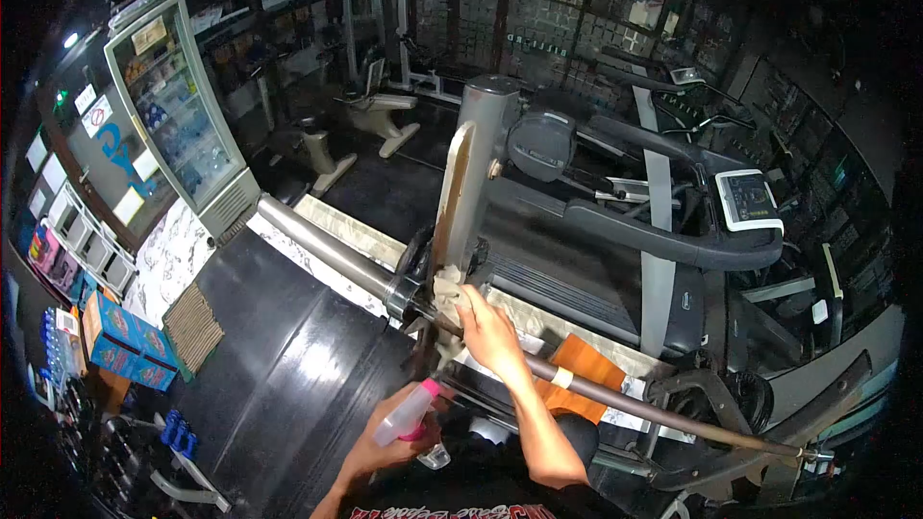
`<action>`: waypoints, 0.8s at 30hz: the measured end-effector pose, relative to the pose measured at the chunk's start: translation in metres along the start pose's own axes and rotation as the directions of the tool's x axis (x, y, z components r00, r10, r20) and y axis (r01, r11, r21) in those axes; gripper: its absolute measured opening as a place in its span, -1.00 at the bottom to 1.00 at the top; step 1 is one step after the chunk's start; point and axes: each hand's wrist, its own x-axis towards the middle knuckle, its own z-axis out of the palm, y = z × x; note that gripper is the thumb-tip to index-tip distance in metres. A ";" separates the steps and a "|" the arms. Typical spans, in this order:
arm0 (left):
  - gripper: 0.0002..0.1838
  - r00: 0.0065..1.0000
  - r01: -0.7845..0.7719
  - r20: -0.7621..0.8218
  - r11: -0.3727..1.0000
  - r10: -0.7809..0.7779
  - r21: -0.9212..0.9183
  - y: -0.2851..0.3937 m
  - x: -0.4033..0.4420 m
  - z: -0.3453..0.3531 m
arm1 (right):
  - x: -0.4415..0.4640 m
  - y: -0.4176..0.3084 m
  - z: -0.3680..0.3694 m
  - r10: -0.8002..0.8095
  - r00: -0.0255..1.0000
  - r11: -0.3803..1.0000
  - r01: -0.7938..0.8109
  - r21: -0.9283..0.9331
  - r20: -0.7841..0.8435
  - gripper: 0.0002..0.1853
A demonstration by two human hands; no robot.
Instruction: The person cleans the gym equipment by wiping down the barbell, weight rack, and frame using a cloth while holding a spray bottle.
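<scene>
My left hand (383, 447) is closed around a spray bottle (408, 413) with a clear body and pink parts, low in front of my body. With my right hand (492, 329) I grip a pale, crumpled cloth (448, 290). The cloth is pressed at the foot of a grey upright post (484, 135), just where a metal bar (332, 252) crosses it. That bar has a thick shiny sleeve on the left, and its brownish shaft (654, 410) runs off to the lower right beneath my right forearm.
A treadmill (577, 269) stands behind the post, with exercise bikes (383, 117) farther back. At the left are a glass-door drinks fridge (178, 106), blue boxes (130, 341) and dumbbells (91, 442). A black mat (260, 327) covers the near left floor; an orange-brown board (577, 380) lies behind the shaft.
</scene>
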 end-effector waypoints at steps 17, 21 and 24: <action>-0.61 0.973 -0.214 -0.015 0.924 0.231 0.317 -0.012 0.009 -0.021 | 0.116 -0.075 -0.056 -0.375 0.836 0.886 0.451 0.113 -0.400 -0.44; -0.61 0.967 -0.242 0.005 0.915 0.254 0.324 -0.024 0.015 -0.018 | 0.097 -0.071 -0.028 -0.464 0.776 0.864 0.504 -0.024 -0.428 -0.40; -0.57 0.963 -0.246 -0.039 0.928 0.267 0.279 -0.023 0.016 -0.016 | 0.051 -0.052 -0.007 -0.353 0.869 0.928 0.373 -0.011 -0.346 -0.45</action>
